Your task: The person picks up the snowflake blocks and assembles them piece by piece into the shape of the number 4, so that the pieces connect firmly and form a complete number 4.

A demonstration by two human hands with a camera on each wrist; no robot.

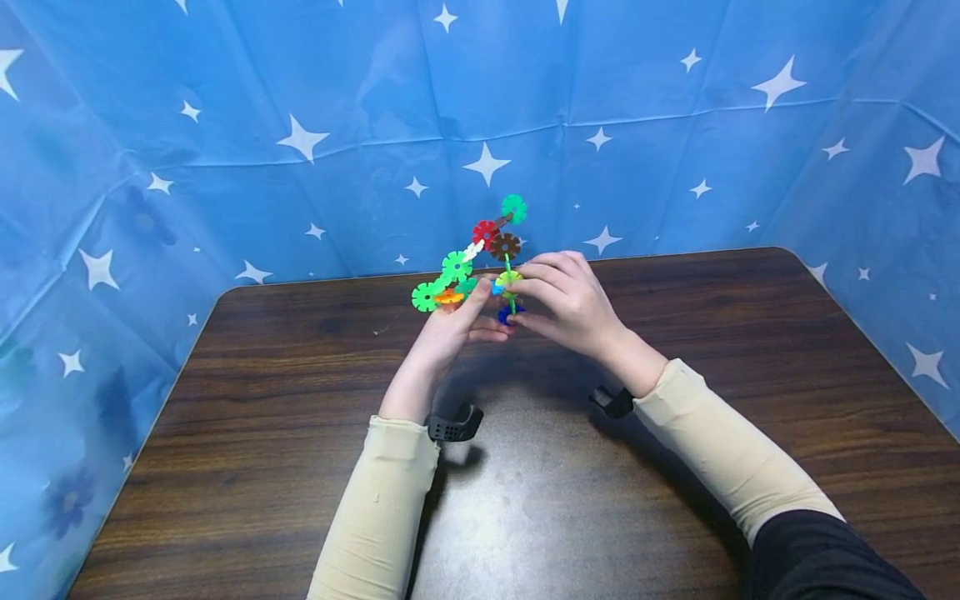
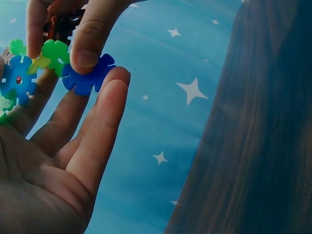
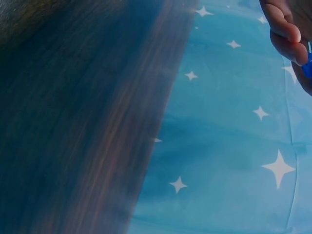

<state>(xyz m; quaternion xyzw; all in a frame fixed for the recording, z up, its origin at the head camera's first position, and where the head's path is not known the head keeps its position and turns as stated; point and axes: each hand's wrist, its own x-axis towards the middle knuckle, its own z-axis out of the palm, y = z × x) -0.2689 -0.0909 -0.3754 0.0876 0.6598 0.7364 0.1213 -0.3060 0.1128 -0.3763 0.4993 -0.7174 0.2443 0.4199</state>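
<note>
Raised over the far side of the table is a chain of notched plastic snowflake discs, with a teal disc point(image 1: 513, 209) at its top. Below come a red disc point(image 1: 482, 232), a brown disc point(image 1: 506, 247) and a white disc seen edge-on point(image 1: 472, 251). My left hand point(image 1: 438, 340) holds the chain low down, its thumb beside an orange disc point(image 1: 449, 296) and a green disc point(image 1: 424, 297). From the right, my right hand point(image 1: 573, 304) pinches the lower end, thumb on a dark blue disc point(image 2: 85, 80). That disc joins a bright green disc point(image 2: 56, 56); left fingertips lie behind it.
The dark wood table point(image 1: 285, 467) spreads beneath both forearms. A blue curtain point(image 1: 360, 75) with white stars hangs behind and at both sides, close to the table's far edge. Black wrist bands point(image 1: 456, 425) sit at both wrists.
</note>
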